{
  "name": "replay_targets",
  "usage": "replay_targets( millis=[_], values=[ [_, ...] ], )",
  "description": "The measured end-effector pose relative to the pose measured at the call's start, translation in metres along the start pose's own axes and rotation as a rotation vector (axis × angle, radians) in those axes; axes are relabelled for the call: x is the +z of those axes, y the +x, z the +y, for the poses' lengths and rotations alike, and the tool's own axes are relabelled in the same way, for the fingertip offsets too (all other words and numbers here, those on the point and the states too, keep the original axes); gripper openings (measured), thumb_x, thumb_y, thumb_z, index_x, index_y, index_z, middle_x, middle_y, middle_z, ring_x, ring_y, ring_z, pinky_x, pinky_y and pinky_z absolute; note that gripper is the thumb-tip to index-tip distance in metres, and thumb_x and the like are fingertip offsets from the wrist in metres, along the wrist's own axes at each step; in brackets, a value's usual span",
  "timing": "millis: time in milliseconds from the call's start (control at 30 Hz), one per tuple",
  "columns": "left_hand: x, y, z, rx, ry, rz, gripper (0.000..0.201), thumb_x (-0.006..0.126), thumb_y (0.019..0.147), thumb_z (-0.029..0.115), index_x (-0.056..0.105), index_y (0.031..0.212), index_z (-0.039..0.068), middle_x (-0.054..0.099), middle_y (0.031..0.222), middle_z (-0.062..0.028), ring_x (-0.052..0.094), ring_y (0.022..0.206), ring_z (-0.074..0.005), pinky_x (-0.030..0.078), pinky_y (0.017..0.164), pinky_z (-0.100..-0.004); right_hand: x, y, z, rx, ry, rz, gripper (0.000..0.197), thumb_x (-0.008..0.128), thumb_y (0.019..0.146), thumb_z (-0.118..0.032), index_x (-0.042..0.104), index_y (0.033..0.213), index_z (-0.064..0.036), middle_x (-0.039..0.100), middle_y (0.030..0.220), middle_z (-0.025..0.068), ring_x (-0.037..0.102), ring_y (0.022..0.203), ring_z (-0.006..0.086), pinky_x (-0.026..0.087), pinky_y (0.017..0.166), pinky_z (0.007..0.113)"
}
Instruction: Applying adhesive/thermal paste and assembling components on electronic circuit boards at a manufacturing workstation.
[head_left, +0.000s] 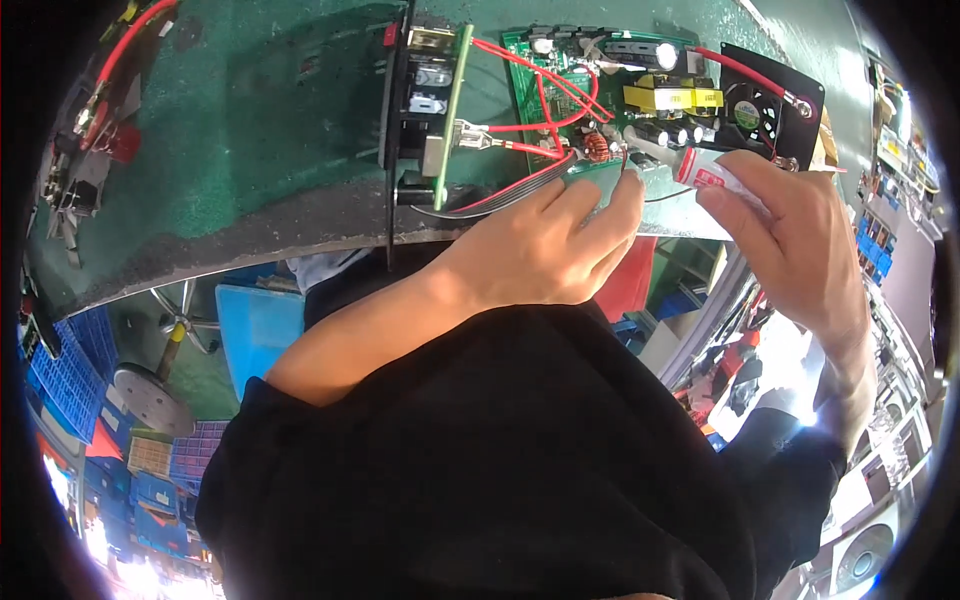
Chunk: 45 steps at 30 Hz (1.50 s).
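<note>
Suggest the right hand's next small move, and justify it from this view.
Probably a gentle squeeze of the white squeeze tube: the right hand grips it with the translucent nozzle near the copper-wound coil on the green circuit board, and the left hand is close by.

Circuit board point(553, 82): green. On it: transformer point(660, 100), yellow; coil point(596, 147), copper-red. Wires point(515, 128) across it and to its left: red. Left of it: upright panel point(391, 150), black; narrow board point(454, 110), green; ribbon cable point(518, 193), grey, one red edge. At its near right: tube point(706, 174), white, red-marked. Right of it: fan point(768, 122), black. Under it: desk point(290, 130), green, darker patches, dark grey front strip.
</note>
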<state>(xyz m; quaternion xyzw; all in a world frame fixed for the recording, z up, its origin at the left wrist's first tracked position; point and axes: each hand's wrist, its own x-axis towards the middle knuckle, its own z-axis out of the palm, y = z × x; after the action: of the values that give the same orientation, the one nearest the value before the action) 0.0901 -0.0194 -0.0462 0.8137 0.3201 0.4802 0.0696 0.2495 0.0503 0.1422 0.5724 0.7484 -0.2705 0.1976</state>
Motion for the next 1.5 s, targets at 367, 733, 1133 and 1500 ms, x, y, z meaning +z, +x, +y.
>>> replay_targets(
  millis=[367,733,1133,1500],
  values=[
    [-0.005,0.002,-0.002,0.003,0.001,-0.067,0.016,0.073,0.080,0.005,0.074,0.093,-0.003,0.065,0.109,-0.0062,0.049,0.060,-0.0096,0.038,0.049,-0.0233,-0.006,0.011,0.001,0.063,-0.078,-0.098,0.023,0.064,0.093,-0.021,0.069,0.099,0.0011,0.054,0.055,0.0159,0.053,0.046,0.0284,0.039,0.051,0.037],
    [-0.007,0.003,-0.003,0.032,0.022,-0.084,0.014,0.072,0.081,0.006,0.074,0.091,-0.003,0.065,0.109,-0.0064,0.048,0.059,-0.0096,0.037,0.049,-0.0238,-0.006,0.015,-0.005,0.020,-0.092,-0.086,0.026,0.066,0.092,-0.023,0.070,0.098,0.0021,0.056,0.056,0.0166,0.055,0.046,0.0275,0.040,0.051,0.037],
    [-0.002,0.003,-0.001,-0.022,0.017,-0.039,0.013,0.071,0.082,0.006,0.073,0.089,-0.004,0.065,0.108,-0.0061,0.047,0.058,-0.0095,0.036,0.049,-0.0237,-0.009,0.016,-0.004,-0.017,-0.138,-0.084,0.026,0.065,0.093,-0.023,0.069,0.087,0.0016,0.050,0.051,0.0136,0.049,0.043,0.0264,0.036,0.049,0.038],
    [0.000,0.002,-0.001,-0.004,0.028,-0.002,0.011,0.071,0.082,0.006,0.072,0.086,-0.004,0.065,0.108,-0.0065,0.047,0.057,-0.0092,0.036,0.048,-0.0241,-0.011,0.018,-0.006,-0.016,-0.077,-0.134,0.026,0.063,0.094,-0.021,0.067,0.083,0.0024,0.048,0.051,0.0120,0.046,0.042,0.0221,0.035,0.048,0.035]
  ],
)
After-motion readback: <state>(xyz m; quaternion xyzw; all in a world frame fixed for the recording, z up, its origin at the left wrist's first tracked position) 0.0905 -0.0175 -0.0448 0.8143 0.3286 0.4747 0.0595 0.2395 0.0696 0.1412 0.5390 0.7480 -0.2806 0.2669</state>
